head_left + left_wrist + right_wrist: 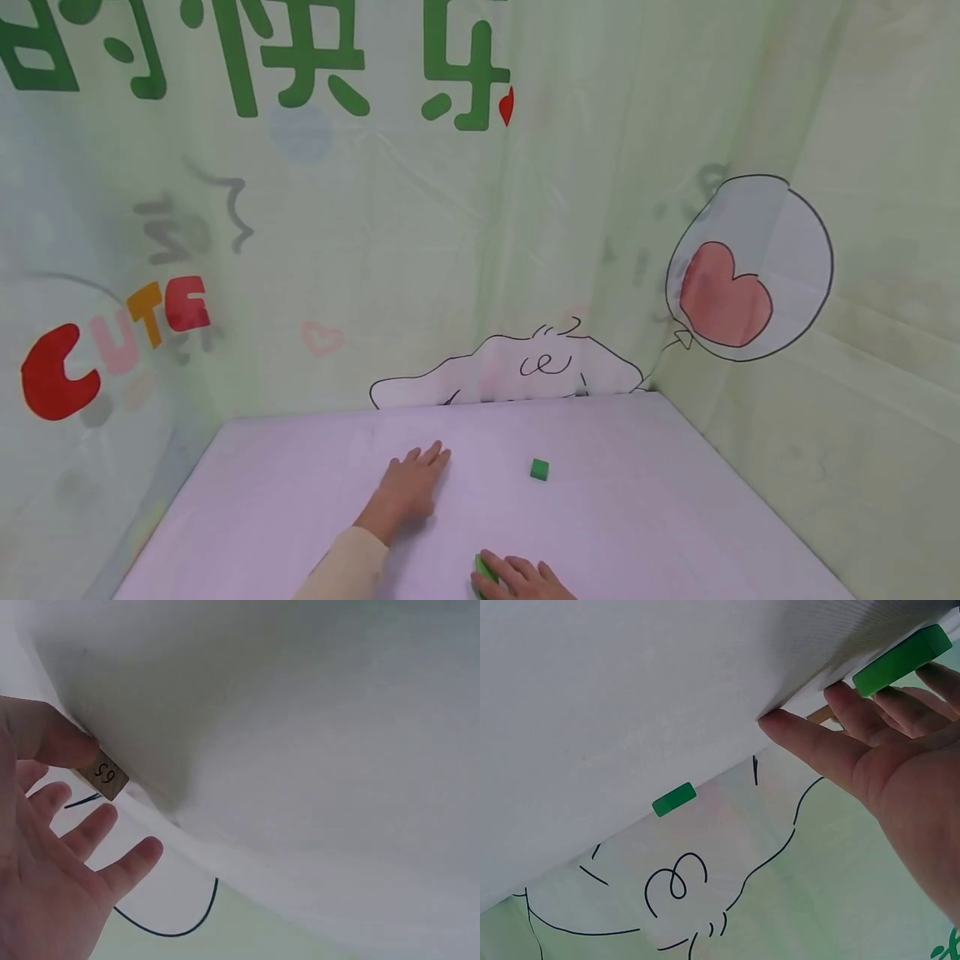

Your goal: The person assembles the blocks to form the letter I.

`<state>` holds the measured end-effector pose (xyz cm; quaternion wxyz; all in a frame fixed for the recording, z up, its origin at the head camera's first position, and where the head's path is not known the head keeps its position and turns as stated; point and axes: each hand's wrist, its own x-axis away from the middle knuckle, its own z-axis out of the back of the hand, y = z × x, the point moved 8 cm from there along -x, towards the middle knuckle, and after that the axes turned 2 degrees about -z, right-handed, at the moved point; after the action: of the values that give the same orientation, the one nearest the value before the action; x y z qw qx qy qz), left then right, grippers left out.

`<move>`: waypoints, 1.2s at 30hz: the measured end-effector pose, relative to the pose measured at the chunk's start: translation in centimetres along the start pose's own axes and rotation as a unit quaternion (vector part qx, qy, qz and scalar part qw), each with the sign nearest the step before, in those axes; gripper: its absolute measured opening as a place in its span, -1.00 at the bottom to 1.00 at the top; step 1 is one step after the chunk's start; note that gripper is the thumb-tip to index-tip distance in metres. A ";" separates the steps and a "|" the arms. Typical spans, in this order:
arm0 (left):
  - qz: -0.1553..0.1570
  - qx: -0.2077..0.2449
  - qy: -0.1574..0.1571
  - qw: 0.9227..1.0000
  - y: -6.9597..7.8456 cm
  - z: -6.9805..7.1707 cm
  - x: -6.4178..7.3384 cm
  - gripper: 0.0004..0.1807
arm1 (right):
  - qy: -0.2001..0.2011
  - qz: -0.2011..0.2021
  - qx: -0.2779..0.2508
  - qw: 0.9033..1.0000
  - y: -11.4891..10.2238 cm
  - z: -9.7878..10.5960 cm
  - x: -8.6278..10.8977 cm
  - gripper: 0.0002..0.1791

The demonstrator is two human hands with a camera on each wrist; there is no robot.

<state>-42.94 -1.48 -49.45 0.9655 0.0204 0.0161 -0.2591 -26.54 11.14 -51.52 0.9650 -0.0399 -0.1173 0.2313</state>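
My left hand lies spread on the table with its fingers stretched out. In the left wrist view, that hand's thumb touches a small wooden block with dark numerals on it; the other fingers stand apart from it. From the head view the wooden block is hidden. At the bottom of the head view, my right hand has extended fingers touching a light green block. The right thumb is hidden. Farther back and to the right stands a small dark green block, apart from both hands.
A pale lilac cloth covers the table. Its back edge meets a pale green curtain printed with lettering and a cartoon outline. Another curtain side, with a printed balloon, stands at the right. A tan sliver shows behind the right fingers.
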 end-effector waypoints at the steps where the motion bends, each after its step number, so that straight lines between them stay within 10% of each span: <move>1: -0.001 -0.001 -0.003 1.000 0.1 0.1 0.0 -0.18 | 0.000 0.000 0.000 1.000 0.0 0.0 0.0 -0.20; 22: -0.001 -0.097 -0.031 0.995 0.6 1.1 -0.7 -0.48 | -0.014 -0.008 -0.005 1.000 0.4 -0.3 -0.3 -0.20; 36: 0.016 -0.034 -0.010 0.999 0.0 1.6 -0.7 -0.58 | -0.014 -0.006 -0.014 1.000 0.4 -0.3 -0.3 -0.22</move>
<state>-43.49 -1.18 -47.81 0.9699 -0.0152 0.0149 -0.2426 -26.89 11.33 -51.97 0.9639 -0.0495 -0.1347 0.2243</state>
